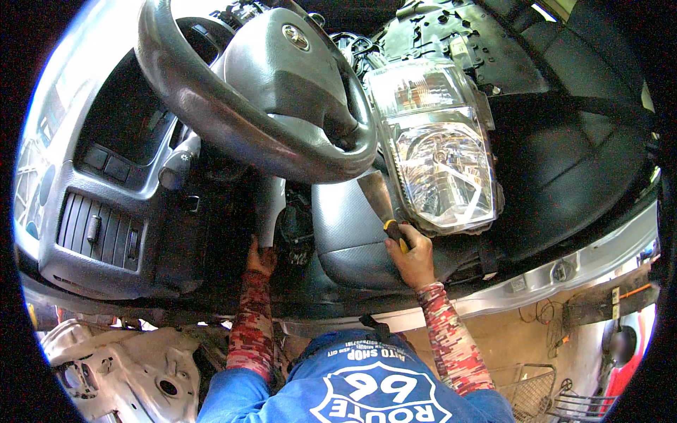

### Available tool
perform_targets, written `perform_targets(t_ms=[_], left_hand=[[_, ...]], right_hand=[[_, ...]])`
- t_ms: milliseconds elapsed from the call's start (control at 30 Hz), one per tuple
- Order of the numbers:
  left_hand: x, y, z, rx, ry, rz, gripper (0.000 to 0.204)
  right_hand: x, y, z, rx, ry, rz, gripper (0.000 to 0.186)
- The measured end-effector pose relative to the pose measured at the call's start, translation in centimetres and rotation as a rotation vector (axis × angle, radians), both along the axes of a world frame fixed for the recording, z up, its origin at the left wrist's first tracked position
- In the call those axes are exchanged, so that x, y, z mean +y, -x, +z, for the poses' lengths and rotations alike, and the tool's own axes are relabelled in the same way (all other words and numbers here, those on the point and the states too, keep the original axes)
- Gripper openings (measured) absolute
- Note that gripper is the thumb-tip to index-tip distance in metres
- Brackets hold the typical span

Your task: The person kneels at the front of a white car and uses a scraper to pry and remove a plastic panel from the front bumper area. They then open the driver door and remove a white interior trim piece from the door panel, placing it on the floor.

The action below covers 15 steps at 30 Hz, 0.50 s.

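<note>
My right hand [413, 258] is closed around the black and yellow handle of a putty knife [378, 197]. Its broad metal blade points up and away, between the steering wheel [211, 106] and a headlight [443, 158] lying on the black seat [352, 236]. Low beneath the wheel, my left hand [261, 259] grips the near end of a long, smooth, pale grey piece [269, 211]. The far end of that piece goes behind the wheel rim, so its kind cannot be told. Red camouflage sleeves cover both my forearms.
To the left is the dashboard with an air vent [99, 231] and a stalk [180, 162]. A black plastic panel [430, 35] lies beyond the headlight. The silver door sill [557, 271] runs along the near side. Below are a bare metal part [134, 366] and a wire basket [525, 388].
</note>
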<state>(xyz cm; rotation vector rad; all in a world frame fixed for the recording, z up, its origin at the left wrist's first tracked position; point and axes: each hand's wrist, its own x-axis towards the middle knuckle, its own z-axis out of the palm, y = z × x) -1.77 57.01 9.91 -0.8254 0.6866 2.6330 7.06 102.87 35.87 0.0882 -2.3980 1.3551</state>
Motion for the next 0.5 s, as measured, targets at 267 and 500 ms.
perform_targets(t_ms=[267,500], left_hand=[[4.5,-0.9,9.4,0.054,0.093,0.114,0.048],[5.8,-0.7,11.0,0.152,-0.120,-0.249,0.054]], right_hand=[[0.0,0.1,-0.4,-0.014,0.000,-0.013,0.037],[0.2,0.5,-0.5,-0.069,0.000,-0.002,0.033]])
